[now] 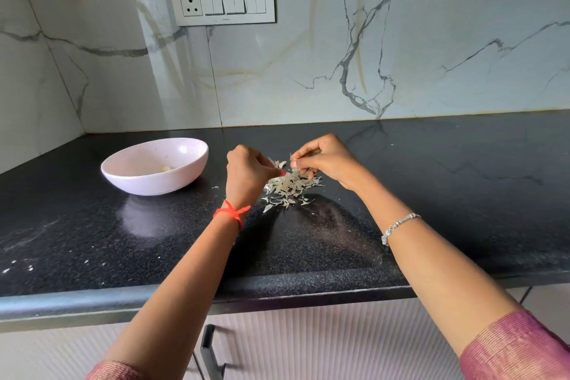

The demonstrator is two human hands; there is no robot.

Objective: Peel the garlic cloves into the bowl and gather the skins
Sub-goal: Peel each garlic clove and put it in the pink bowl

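Head view. We look down on a black speckled table (431, 182) set against a veined marble wall (401, 55) that carries a white switch panel (223, 3). At left on the table stands a pale pink bowl (148, 186), upright, and we see one peeled garlic clove (166, 168) lying on its floor. Right of the bowl and apart from it, the skins (290, 187) lie heaped in a loose pale pile on the table, with a few stray flakes scattered just in front of it. Both hands meet over this pile. The left hand (246, 173), a red thread (231, 211) tied at its wrist, has its fingers curled, their tips down at the left edge of the heap; we cannot tell whether its grip encloses anything. The right hand (328, 160), a silver bracelet (398, 225) on its forearm, shows a narrow grip: thumb and forefinger pinch a pale flake of skin just above the pile, the other fingers curled below. Pink sleeves (518, 348) enter at the bottom corners, and a dark cabinet handle (208, 352) shows beneath the table's edge.
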